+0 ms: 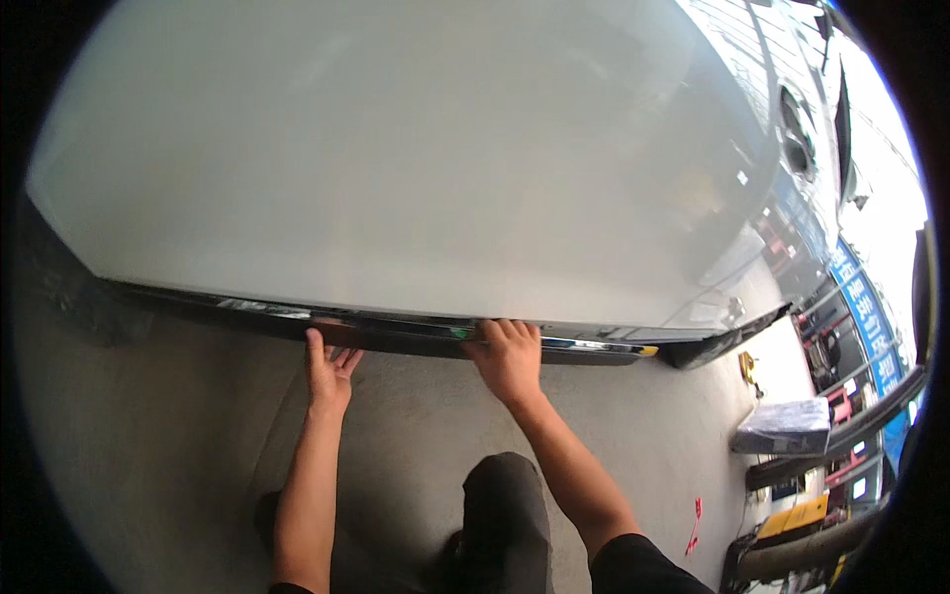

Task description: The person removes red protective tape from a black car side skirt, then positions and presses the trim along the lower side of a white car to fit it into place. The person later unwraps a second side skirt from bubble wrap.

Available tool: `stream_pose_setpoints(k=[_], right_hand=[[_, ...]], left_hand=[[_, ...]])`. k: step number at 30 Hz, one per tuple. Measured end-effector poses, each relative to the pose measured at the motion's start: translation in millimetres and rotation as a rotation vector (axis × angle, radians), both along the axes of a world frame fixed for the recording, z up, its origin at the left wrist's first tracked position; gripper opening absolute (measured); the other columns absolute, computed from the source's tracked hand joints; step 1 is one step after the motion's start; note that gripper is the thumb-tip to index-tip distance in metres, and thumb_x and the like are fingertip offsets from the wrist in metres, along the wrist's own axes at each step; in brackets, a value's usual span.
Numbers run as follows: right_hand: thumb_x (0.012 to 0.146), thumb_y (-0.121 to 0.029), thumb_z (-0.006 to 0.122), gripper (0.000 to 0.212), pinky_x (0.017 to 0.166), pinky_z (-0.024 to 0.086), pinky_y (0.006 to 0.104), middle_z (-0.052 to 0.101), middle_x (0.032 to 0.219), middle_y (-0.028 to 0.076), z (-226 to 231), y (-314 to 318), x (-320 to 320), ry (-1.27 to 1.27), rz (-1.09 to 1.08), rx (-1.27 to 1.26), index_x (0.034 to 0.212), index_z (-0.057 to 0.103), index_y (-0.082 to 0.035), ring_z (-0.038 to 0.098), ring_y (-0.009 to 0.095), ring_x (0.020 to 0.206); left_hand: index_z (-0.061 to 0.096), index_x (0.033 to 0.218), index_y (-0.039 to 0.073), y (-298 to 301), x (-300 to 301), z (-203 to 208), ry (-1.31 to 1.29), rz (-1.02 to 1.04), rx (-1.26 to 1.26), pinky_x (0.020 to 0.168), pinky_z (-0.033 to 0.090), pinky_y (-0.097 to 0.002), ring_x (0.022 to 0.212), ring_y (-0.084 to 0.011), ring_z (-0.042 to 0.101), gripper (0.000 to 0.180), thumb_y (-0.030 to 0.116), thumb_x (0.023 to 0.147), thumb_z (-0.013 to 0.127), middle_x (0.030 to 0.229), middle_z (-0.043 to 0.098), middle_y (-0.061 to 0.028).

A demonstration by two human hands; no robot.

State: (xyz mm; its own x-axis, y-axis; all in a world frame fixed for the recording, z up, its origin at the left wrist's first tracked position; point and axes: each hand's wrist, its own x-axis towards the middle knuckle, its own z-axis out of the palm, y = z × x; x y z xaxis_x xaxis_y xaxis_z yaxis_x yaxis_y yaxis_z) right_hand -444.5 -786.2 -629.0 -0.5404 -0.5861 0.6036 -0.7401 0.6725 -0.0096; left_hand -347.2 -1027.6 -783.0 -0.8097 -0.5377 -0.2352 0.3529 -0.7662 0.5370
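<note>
A long dark side step (pixel 416 346) with a chrome strip runs along the lower edge of a pale car body panel (pixel 416 168). My left hand (pixel 330 374) is at its middle from below, thumb up against the outer face and fingers bent at the underside. Further right, my right hand (pixel 511 358) grips the same side step, its fingers laid over the top edge and its thumb on the front. The far sides of the fingertips are hidden. A small yellow piece (pixel 648 350) marks the right end of the side step.
A car wheel (pixel 708 346) stands just past the right end. At the right lie a plastic-wrapped box (pixel 784 428), lift arms (pixel 821 445) and a yellow block (pixel 792 517). A red-and-white strip (pixel 695 525) lies on the concrete floor (pixel 416 426). My knee (pixel 507 505) is below my hands.
</note>
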Motion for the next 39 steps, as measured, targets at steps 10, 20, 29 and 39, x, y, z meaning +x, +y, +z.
stream_pose_setpoints(k=[10,20,29,39], right_hand=[[0.068,-0.022,0.081,0.049,0.096,0.038,0.0519,0.056,0.106,0.01,-7.6,14.6,1.8,0.123,-0.058,-0.182,0.109,0.058,-0.008,0.052,0.032,0.105],[0.083,-0.014,0.073,0.066,0.107,0.035,0.0451,0.044,0.136,0.021,-66.1,270.5,-105.2,-0.177,-0.54,-1.001,0.137,0.037,0.003,0.045,0.034,0.125],[0.091,-0.018,0.069,0.06,0.1,0.041,0.0356,0.055,0.126,0.01,-91.6,313.6,-163.8,-0.728,-0.151,-1.099,0.14,0.038,-0.002,0.053,0.022,0.115],[0.091,-0.021,0.071,0.063,0.104,0.041,0.0398,0.05,0.132,0.01,-79.3,330.8,-189.6,-0.796,-0.075,-1.106,0.139,0.035,-0.004,0.05,0.022,0.122]], left_hand=[[0.051,0.128,0.011,3.2,-5.5,5.7,-0.081,0.028,0.087,0.091,0.045,-0.0383,0.11,-0.0244,0.051,0.073,0.07,0.085,0.057,0.123,0.05,-0.0048],[0.053,0.117,0.008,-2.4,-12.6,7.4,-0.091,0.07,0.072,0.082,0.045,-0.0381,0.093,-0.021,0.048,0.077,0.074,0.078,0.063,0.102,0.05,-0.003],[0.041,0.135,0.002,-11.1,-21.1,11.3,-0.151,0.189,0.074,0.103,0.036,-0.0401,0.115,-0.0236,0.045,0.097,0.075,0.075,0.064,0.119,0.05,-0.0076],[0.042,0.141,0.009,-25.0,-10.5,-17.8,0.399,-0.329,-0.101,0.109,0.038,-0.0423,0.123,-0.0237,0.049,0.084,0.069,0.084,0.057,0.137,0.05,-0.0064]])
